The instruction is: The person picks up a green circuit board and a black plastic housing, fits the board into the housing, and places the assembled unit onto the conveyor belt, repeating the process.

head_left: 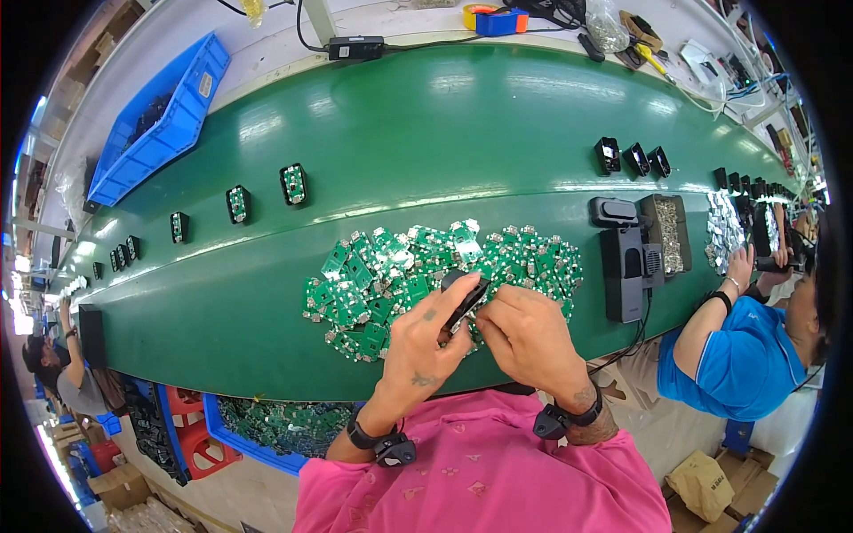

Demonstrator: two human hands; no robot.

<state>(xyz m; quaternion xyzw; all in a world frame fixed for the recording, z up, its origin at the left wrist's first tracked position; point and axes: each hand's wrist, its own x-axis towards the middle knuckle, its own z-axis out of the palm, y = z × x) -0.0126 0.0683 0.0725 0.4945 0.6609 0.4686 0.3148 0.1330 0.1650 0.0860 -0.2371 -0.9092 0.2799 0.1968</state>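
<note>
My left hand [421,343] grips a small black plastic housing [466,302], tilted on its side between thumb and fingers. Close against it, my right hand [530,339] has its fingers pinched together at the housing's right edge; whatever they hold, if anything, is hidden. Both hands are over the near part of a wide heap of green circuit boards [364,275] with silver metal parts, spread on the green bench. Farther left, a black housing with a green board inside [293,184] stands on the bench, with several similar ones in a row beyond it.
A dark electric tool [622,266] and a box of small metal parts [668,233] stand right of the heap. Black housings [608,155] sit behind them. A blue crate [160,124] is at far left. A co-worker in a blue shirt [742,355] works at right.
</note>
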